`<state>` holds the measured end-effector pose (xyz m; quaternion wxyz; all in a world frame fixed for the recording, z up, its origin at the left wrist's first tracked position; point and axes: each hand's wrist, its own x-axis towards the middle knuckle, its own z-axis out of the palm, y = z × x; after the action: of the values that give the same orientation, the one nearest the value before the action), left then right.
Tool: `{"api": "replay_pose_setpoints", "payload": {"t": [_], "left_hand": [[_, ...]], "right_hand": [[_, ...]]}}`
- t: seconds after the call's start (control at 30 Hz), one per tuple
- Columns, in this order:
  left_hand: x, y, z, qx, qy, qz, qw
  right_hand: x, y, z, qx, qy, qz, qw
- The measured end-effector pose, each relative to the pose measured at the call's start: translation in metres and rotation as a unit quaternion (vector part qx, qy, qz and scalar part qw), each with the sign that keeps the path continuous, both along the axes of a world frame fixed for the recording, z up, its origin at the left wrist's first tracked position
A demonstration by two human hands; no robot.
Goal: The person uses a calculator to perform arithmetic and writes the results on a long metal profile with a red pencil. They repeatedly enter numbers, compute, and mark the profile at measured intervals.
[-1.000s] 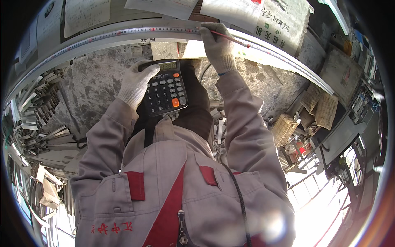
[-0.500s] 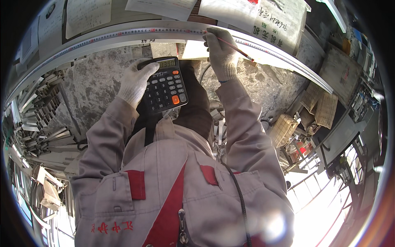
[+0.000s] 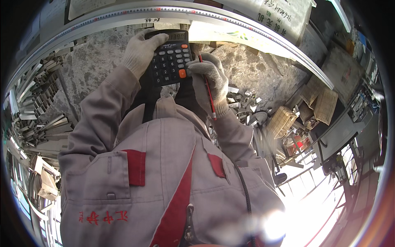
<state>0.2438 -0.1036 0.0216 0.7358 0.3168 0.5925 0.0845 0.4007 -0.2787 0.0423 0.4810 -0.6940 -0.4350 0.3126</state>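
Observation:
My left hand [image 3: 142,50], in a white knit glove, grips a black calculator [image 3: 166,68] by its upper left side, the thumb lying beside the display. The calculator has grey and black keys and two orange ones. My right hand [image 3: 210,78], gloved alike, is at the calculator's right edge with a red pencil [image 3: 208,90] held slantwise in the fingers. Its index finger reaches to the orange key at the lower right; whether it presses is unclear. Beyond both hands a long measuring tape [image 3: 197,12] lies stretched along a pale metal profile [image 3: 119,25].
Many metal offcuts [image 3: 41,92] are piled at the left. Wicker baskets [image 3: 327,108] and a bin of scraps stand at the right. Papers and a white printed sack [image 3: 284,14] lie past the tape. A pale green-printed sheet [image 3: 238,35] is by the profile.
My right hand has left the tape and come down beside the calculator, still holding the pencil, which now points differently. My left hand and the calculator sit slightly higher in view.

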Motion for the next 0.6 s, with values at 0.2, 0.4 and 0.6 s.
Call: {"api": "replay_pose_setpoints", "payload": {"t": [0.2,0.4,0.6], "left_hand": [[0.006,-0.002,0.005,0.018,0.017,-0.017,1.000],[0.005,-0.006,-0.003,0.019,-0.018,-0.004,1.000],[0.007,-0.008,-0.004,0.020,-0.018,0.006,1.000]], "right_hand": [[-0.004,0.008,0.006,0.040,-0.125,0.066,0.989],[-0.008,0.011,0.009,0.048,-0.200,0.081,0.975],[-0.018,0.016,0.013,0.075,-0.169,0.062,0.981]]}}
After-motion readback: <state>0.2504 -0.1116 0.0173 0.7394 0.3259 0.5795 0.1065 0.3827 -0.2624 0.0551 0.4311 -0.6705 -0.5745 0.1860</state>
